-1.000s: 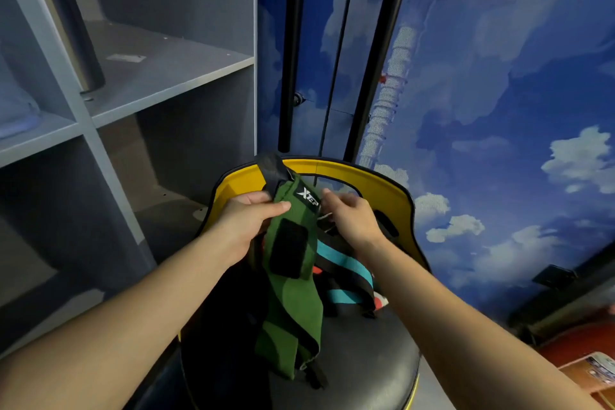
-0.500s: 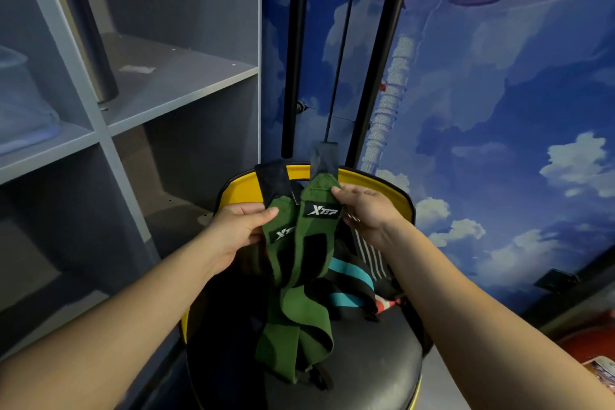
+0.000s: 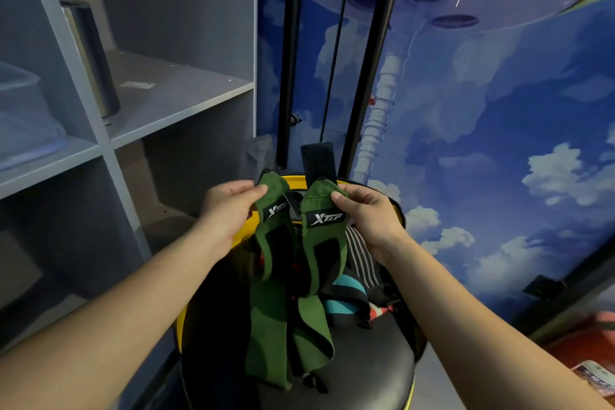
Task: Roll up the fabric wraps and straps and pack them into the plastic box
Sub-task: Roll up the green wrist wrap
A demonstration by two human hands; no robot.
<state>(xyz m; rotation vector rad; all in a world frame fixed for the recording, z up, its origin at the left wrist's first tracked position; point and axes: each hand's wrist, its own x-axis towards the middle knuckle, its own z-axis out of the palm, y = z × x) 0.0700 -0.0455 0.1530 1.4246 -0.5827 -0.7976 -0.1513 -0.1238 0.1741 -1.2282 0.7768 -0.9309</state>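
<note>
The left hand (image 3: 229, 210) and right hand (image 3: 369, 216) each pinch the top of one long green fabric wrap (image 3: 319, 243), held side by side, hanging straight, likely to pair them before rolling; the plastic box isn't visible.

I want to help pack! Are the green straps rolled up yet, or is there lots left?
Nothing looks rolled yet. The left hand and right hand each pinch the top of a green strap, both hanging unrolled. More straps lie piled on the seat. No box can be made out for sure. So rolling and packing are all left.
</note>
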